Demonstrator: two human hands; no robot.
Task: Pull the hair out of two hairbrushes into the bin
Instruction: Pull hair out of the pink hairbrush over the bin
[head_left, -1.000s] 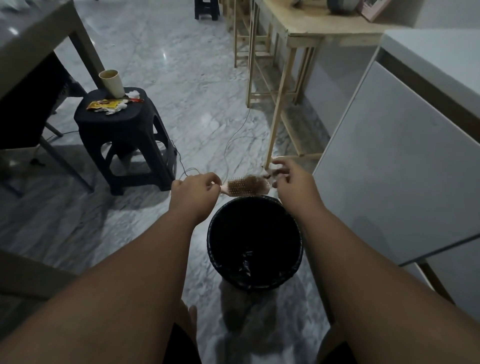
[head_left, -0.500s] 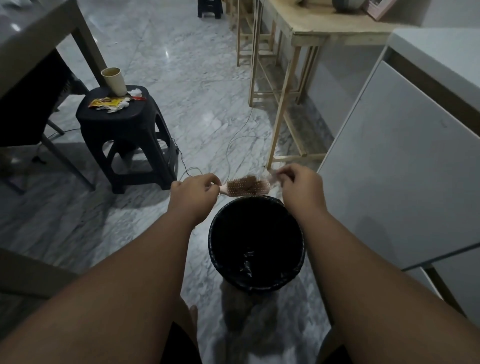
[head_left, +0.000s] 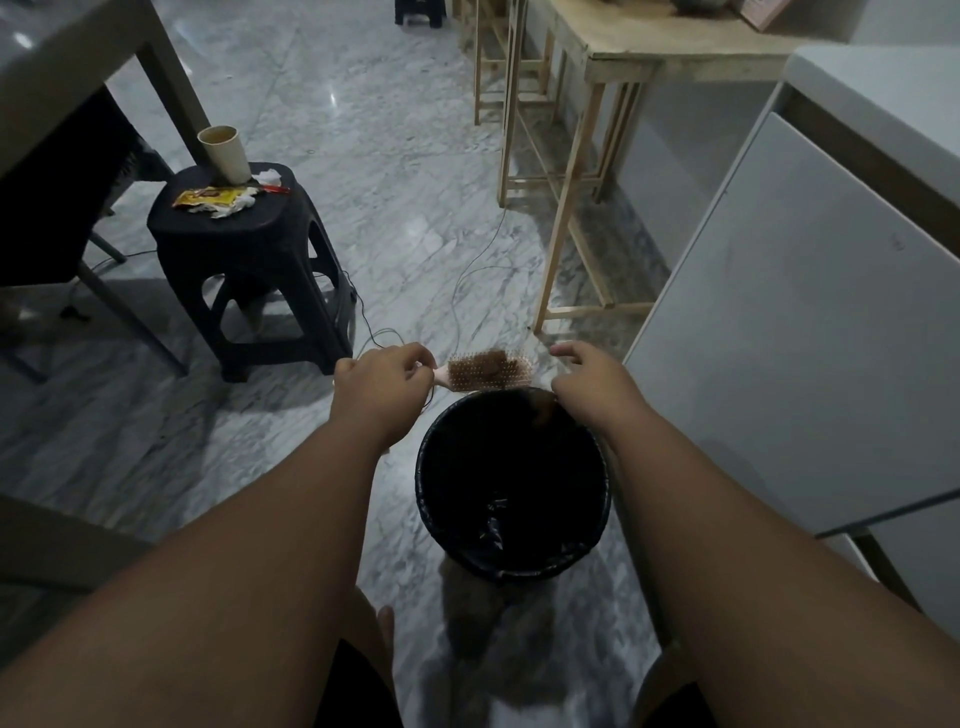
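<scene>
A pink hairbrush (head_left: 491, 370) with a brown tangle of hair in its bristles lies level over the far rim of the black lined bin (head_left: 426, 499), which stands on the floor between my forearms. My left hand (head_left: 382, 389) is closed on the brush's pink handle. My right hand (head_left: 589, 376) hovers just right of the brush tip, clear of it, thumb and forefinger apart. A faint brown wisp (head_left: 539, 410) shows under the brush inside the bin's mouth. Only one brush is in view.
A black plastic stool (head_left: 249, 260) at the left carries a paper cup (head_left: 223, 153) and wrappers. A thin cable (head_left: 460, 291) trails over the marble floor. Wooden table legs (head_left: 563, 208) stand beyond the bin, and a white cabinet (head_left: 810, 332) is close on the right.
My right hand was pinching at the brush tip; now it has come off the brush, shifted right and spread its fingers. The left hand still holds the handle in place.
</scene>
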